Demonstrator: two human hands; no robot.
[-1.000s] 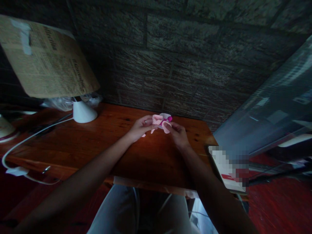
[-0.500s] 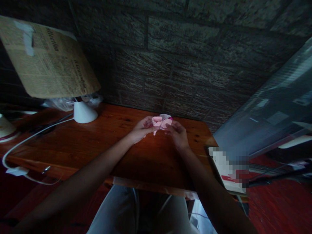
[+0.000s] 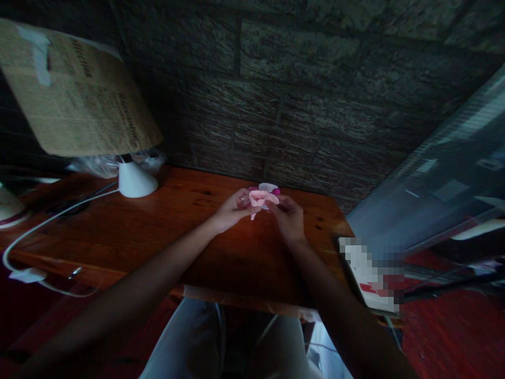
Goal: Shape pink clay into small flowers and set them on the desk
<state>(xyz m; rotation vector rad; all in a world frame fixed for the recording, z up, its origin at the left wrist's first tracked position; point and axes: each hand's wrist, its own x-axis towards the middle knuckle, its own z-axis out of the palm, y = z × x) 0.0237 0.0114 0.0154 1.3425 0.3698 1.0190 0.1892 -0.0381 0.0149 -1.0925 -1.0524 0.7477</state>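
Note:
Between my two hands, over the far part of the wooden table (image 3: 158,231), is a small soft pink item (image 3: 259,197) with white and magenta parts behind it; its exact kind does not show. My left hand (image 3: 233,209), with a ring on one finger, pinches its left side. My right hand (image 3: 289,216) grips its right side between thumb and fingers. A narrow pink end hangs down beside my left thumb. The fingertips behind the item are partly hidden.
A lamp with a newspaper-print shade (image 3: 90,100) and white base (image 3: 136,180) stands at the left, its white cable (image 3: 51,216) running over the table's front edge. A brick wall (image 3: 256,105) rises behind. A partly blurred-out book-like object (image 3: 366,279) lies at the right edge.
The pink item's right part, a separate rounded flap before, now lies level with the rest, spread wider between my hands. My right thumb has moved onto it. Both hands stay nearly in place.

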